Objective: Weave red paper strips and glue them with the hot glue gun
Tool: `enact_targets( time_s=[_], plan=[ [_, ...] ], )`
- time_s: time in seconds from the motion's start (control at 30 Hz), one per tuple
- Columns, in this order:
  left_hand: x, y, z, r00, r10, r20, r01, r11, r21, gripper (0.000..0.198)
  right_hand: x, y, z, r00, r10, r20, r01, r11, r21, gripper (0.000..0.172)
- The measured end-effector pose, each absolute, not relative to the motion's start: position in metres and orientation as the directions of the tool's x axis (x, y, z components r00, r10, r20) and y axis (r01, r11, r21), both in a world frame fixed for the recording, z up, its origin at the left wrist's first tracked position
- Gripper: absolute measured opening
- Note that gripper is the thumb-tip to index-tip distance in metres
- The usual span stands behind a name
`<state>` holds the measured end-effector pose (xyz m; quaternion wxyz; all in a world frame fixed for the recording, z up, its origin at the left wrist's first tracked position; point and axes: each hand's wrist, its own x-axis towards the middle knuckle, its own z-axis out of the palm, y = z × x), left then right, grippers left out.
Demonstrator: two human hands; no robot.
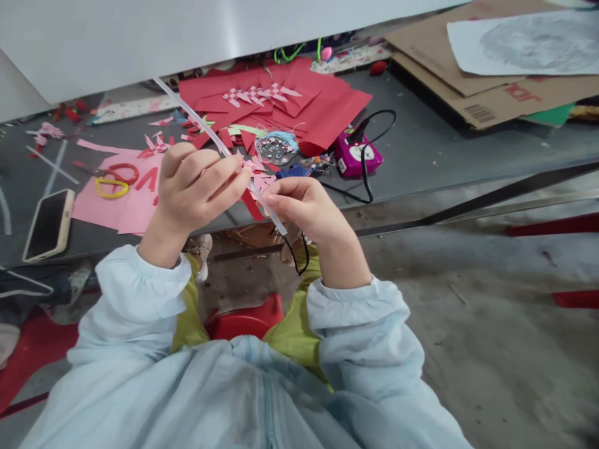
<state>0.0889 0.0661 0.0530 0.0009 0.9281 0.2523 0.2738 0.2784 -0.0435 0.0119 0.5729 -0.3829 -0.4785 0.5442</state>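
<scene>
A long, translucent whitish plastic strip (194, 115) slants across the front of the table, between my two hands. My left hand (199, 184) is closed around its middle. Near the lower end, my right hand (304, 206) pinches the strip between thumb and fingers, and a short tip sticks out below. Small pink paper scraps (255, 165) lie just behind my fingers. To the left, scissors (115, 181) with red and yellow handles rest on pink paper (100, 209). Whether the strip is flat or a tube I cannot tell.
Red paper sheets (337, 112) are piled behind my hands, beside a round disc of pins (276, 148). A purple box (358, 153) with a black cable stands right of them. A phone (49, 224) lies at left, cardboard (491, 106) at right. A white panel (187, 37) overhangs the back.
</scene>
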Motion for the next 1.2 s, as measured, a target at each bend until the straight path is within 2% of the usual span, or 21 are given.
enact_targets(
  time_s=[0.07,0.13,0.33,0.43,0.5,0.57,0.67,0.8,0.87,1.0,1.2],
  plan=[
    [0.087,0.067,0.051,0.703,0.507,0.499,0.461,-0.859,0.223,0.020,0.277,-0.042,0.012,-0.066,0.990,0.126,-0.275,0.104,-0.956,0.032],
    [0.083,0.069,0.049,0.695,0.520,0.496,0.460,-0.853,0.248,0.019,0.275,-0.041,0.013,-0.064,0.991,0.120,-0.258,0.099,-0.961,0.031],
    [0.072,0.073,0.038,0.699,0.430,0.571,0.432,-0.891,0.141,0.014,0.269,-0.035,0.013,-0.030,0.995,0.093,-0.169,0.086,-0.982,0.025],
    [0.069,0.071,0.033,0.648,0.314,0.694,0.379,-0.923,0.064,0.018,0.266,-0.032,0.011,0.000,0.997,0.075,-0.141,0.075,-0.987,0.021],
    [0.067,0.068,0.032,0.556,0.245,0.794,0.369,-0.929,0.028,0.024,0.264,-0.030,0.009,0.022,0.998,0.063,-0.105,0.065,-0.992,0.020],
    [0.065,0.066,0.031,0.432,0.325,0.841,0.434,-0.893,0.121,0.025,0.262,-0.028,0.008,0.041,0.998,0.048,-0.076,0.051,-0.996,0.020],
    [0.059,0.070,0.031,0.247,0.579,0.777,0.513,-0.759,0.401,0.025,0.259,-0.025,0.008,0.045,0.998,0.038,-0.050,0.040,-0.998,0.019],
    [0.051,0.082,0.028,0.200,0.840,0.505,0.323,-0.543,0.775,0.027,0.252,-0.023,0.008,0.024,0.999,0.045,-0.013,0.045,-0.999,0.019],
    [0.048,0.086,0.025,0.215,0.912,0.349,0.209,-0.392,0.896,0.032,0.247,-0.023,0.008,0.009,0.999,0.043,0.008,0.043,-0.999,0.019],
    [0.040,0.089,0.025,0.164,0.969,0.184,0.040,-0.193,0.980,0.039,0.238,-0.021,0.008,-0.032,0.999,0.044,0.073,0.046,-0.996,0.019],
    [0.023,0.088,0.033,0.104,0.984,0.144,-0.135,-0.129,0.982,0.034,0.226,-0.017,0.003,-0.100,0.995,0.022,0.176,0.039,-0.984,0.021]
  ],
)
